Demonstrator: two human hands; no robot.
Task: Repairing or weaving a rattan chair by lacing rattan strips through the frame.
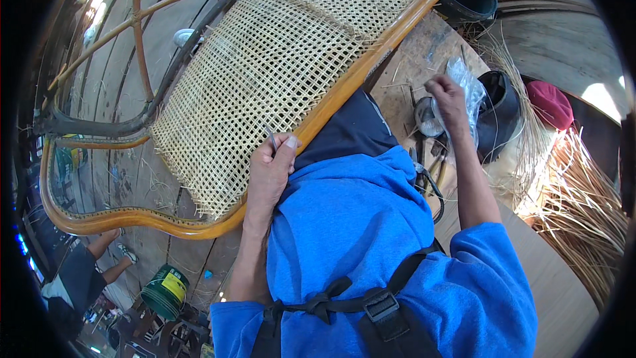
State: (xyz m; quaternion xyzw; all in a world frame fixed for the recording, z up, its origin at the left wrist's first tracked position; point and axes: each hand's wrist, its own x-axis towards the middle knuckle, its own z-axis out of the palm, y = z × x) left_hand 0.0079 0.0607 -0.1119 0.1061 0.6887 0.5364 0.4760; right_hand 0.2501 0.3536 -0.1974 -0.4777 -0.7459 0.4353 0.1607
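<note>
Blue sweatshirt fills six o'clock. Left hand pinches a thin metal awl at the woven cane panel; keep it steady against the wooden frame. Right hand, at two o'clock, fingers curled in a clear plastic bag; contents unclear.

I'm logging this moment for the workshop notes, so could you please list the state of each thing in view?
left hand: closed on a thin metal tool, resting at the frame edge
thin metal tool: held, tip on the weave
woven cane panel: tilted, set in its orange wooden frame
right hand: reaching into a clear plastic bag
loose cane strands: piled, unwoven
</note>
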